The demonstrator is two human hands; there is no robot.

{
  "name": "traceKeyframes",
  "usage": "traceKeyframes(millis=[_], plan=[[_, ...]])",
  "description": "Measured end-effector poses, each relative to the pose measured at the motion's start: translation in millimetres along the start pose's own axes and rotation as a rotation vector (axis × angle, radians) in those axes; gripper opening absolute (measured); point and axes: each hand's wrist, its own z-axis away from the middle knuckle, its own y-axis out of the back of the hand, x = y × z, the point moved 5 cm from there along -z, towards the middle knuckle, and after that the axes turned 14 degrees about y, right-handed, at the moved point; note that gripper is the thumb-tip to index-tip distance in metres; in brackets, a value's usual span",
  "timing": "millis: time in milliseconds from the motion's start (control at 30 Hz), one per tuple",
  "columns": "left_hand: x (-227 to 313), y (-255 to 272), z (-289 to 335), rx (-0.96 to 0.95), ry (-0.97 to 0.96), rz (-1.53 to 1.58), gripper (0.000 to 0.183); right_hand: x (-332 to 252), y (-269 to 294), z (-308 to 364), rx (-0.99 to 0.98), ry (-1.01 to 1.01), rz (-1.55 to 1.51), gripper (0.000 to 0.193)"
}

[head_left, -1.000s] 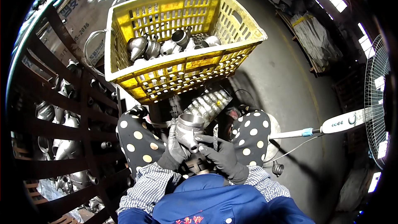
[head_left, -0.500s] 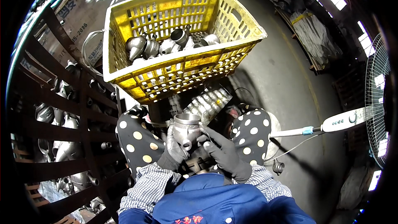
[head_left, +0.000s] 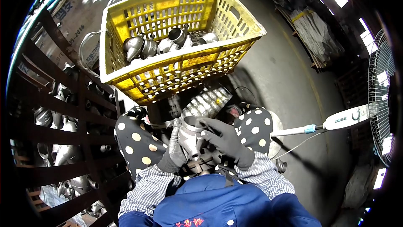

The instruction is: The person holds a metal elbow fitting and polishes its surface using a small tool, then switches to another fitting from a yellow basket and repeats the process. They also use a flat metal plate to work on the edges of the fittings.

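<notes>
A grey metal casting point(head_left: 191, 138) with a wide round mouth and a small spout sits between my gloved hands, above my lap. My left hand point(head_left: 176, 147) is wrapped round its left side and supports it. My right hand point(head_left: 224, 139) bends over its right side, fingertips at the upper rim and thumb close to the body. Whether a small tool lies in the right fingers is hidden. The casting is tilted with its spout toward me. Beyond it stands a yellow plastic crate point(head_left: 184, 61) with several similar castings point(head_left: 178, 37) inside.
A slatted dark metal cage point(head_left: 54, 132) holding many castings rises on my left. On the right are a fan point(head_left: 378, 101) with a white stem and a small dark part point(head_left: 281, 166) on the floor. Shiny ribbed material point(head_left: 208, 103) lies below the crate.
The casting has tipped, and its spout has moved lower and slightly right. My right hand has shifted up and left onto the rim.
</notes>
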Motion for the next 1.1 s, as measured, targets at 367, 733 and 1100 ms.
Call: traceKeyframes(millis=[367,733,1100], plan=[[31.2,-40.0,31.6,0.362,-0.468,-1.084,0.039,-11.7,19.2,-14.6,-0.212,-0.18,-0.075,0.041],[21.1,-48.2,26.0,0.074,-0.177,-1.683,0.028,20.1,9.6,2.5,-0.201,-0.448,-0.452,0.045],[22.8,-36.7,41.5,0.287,-0.031,-1.285,0.016,-29.3,33.2,9.7,-0.255,-0.142,0.01,0.044]])
